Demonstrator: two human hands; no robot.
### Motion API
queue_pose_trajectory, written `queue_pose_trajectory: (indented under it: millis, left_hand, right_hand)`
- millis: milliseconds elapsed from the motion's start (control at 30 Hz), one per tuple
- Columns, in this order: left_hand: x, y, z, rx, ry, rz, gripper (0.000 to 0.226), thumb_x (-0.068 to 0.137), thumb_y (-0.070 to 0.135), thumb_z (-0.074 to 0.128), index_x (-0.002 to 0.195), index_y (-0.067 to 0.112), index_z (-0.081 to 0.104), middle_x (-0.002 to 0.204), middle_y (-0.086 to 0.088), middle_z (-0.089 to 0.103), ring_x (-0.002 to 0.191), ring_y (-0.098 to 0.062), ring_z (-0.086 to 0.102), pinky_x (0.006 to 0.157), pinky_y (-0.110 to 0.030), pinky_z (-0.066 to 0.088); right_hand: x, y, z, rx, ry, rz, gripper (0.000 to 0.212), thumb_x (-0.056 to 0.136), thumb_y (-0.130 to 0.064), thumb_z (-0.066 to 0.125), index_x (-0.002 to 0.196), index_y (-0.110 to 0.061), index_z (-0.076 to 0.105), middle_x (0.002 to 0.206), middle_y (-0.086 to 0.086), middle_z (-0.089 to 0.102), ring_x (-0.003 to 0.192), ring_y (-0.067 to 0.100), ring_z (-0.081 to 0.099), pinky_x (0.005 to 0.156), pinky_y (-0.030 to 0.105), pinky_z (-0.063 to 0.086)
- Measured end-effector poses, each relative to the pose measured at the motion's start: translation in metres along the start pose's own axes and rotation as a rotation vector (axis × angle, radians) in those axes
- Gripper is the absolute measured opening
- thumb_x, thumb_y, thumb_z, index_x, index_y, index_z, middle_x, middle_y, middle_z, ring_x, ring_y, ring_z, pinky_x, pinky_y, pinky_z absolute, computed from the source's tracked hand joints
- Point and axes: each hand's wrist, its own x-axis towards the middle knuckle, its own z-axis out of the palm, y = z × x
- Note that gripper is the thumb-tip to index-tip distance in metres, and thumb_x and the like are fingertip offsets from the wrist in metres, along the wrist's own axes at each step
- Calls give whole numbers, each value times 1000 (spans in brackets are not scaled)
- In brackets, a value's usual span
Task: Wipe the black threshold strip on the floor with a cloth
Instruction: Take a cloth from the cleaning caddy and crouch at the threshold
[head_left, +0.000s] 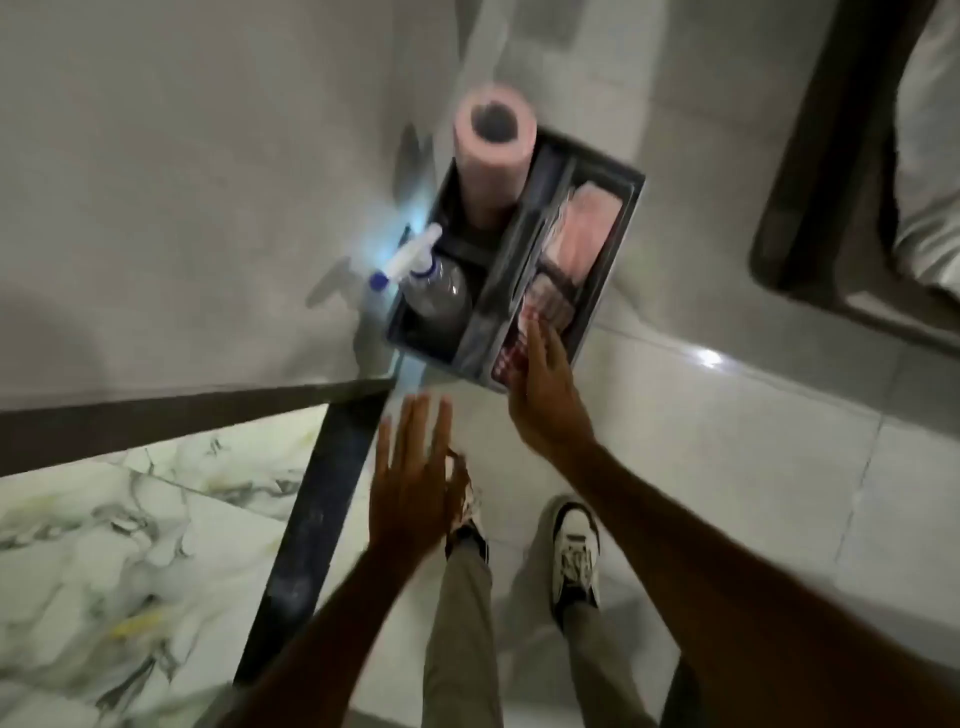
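The black threshold strip (317, 514) runs down the floor between marbled tiles on the left and pale tiles on the right. A dark caddy (608, 291) stands on the floor at its far end. In the caddy's near right corner lies a red-and-white checked cloth (511, 358). My right hand (545, 395) reaches into that corner, fingers touching the cloth; a grip is not visible. My left hand (415, 478) hovers flat and open, just right of the strip, holding nothing.
The caddy also holds a pink paper roll (493, 150), a spray bottle (431, 286) and pink cloths (587, 223). A grey wall (182, 182) rises left of it. A dark-framed piece of furniture (831, 182) stands at upper right. My feet (574, 551) are on the pale tiles.
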Motion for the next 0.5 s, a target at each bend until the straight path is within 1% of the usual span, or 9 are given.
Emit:
queue_pose_trajectory:
  millis: [33, 67, 133, 233, 300, 367, 400, 433, 500]
  left_hand:
    - [19, -14, 18, 30, 25, 35, 69, 112, 41, 48, 172, 10, 30, 177, -22, 31, 165, -40, 31, 133, -62, 27]
    - [36, -23, 33, 25, 10, 26, 70, 114, 43, 45, 173, 11, 27, 179, -22, 28, 167, -39, 26, 135, -62, 23]
    - [66, -40, 56, 16, -27, 45, 72, 115, 48, 41, 175, 12, 23, 181, -21, 22, 169, -37, 19, 137, -62, 17]
    - [66, -40, 89, -25, -86, 57, 76, 113, 53, 43, 175, 15, 20, 183, -18, 17, 170, -37, 10, 135, -67, 17]
    - [66, -43, 102, -26, -57, 43, 77, 112, 52, 44, 175, 15, 21, 183, -19, 17, 170, -40, 10, 134, -70, 19]
    - [68, -41, 107, -12, -47, 14, 76, 112, 50, 44, 174, 14, 21, 182, -20, 19, 169, -43, 13, 132, -71, 22]
    - [67, -38, 109, -3, -39, 9, 76, 111, 50, 44, 174, 14, 20, 181, -21, 20, 168, -44, 15, 132, -71, 22]
    - [67, -37, 110, 0, -31, 6, 76, 111, 49, 43, 174, 14, 19, 181, -21, 20, 168, -45, 15, 133, -71, 22]
    - [70, -39, 115, -21, -23, 17, 76, 109, 49, 41, 173, 15, 19, 181, -22, 20, 168, -45, 15, 134, -70, 19]
  right_hand:
    - [30, 5, 15, 19, 46, 30, 71, 110, -19, 50, 171, -17, 13, 179, 13, 9, 163, 37, 24, 129, 56, 37]
    - [52, 8, 24, 73, 77, 106, 72, 110, -19, 53, 171, -16, 15, 179, 14, 9, 163, 37, 23, 131, 56, 33]
    - [96, 21, 40, 77, 108, 231, 77, 108, -20, 59, 171, -18, 14, 179, 14, 5, 163, 39, 21, 133, 58, 31]
    - [114, 46, 67, -5, 4, 295, 97, 100, -11, 71, 172, -26, 6, 179, 14, -5, 162, 46, 20, 126, 65, 40]
    - [120, 57, 74, -89, -45, 298, 102, 98, -5, 71, 172, -29, 4, 179, 15, -6, 158, 46, 29, 120, 64, 48]
    - [124, 62, 78, -176, -47, 306, 103, 99, -7, 70, 172, -31, 1, 179, 16, -8, 153, 47, 39, 116, 61, 53]
    - [126, 62, 80, -205, -38, 304, 102, 100, -9, 69, 172, -31, 0, 179, 17, -9, 152, 47, 40, 115, 60, 54]
    - [129, 62, 81, -231, -16, 302, 100, 101, -11, 68, 172, -31, 0, 179, 17, -10, 154, 47, 38, 115, 59, 54]
    - [138, 60, 77, -290, 43, 299, 96, 103, -14, 69, 172, -29, 3, 179, 19, -10, 161, 48, 25, 118, 58, 52]
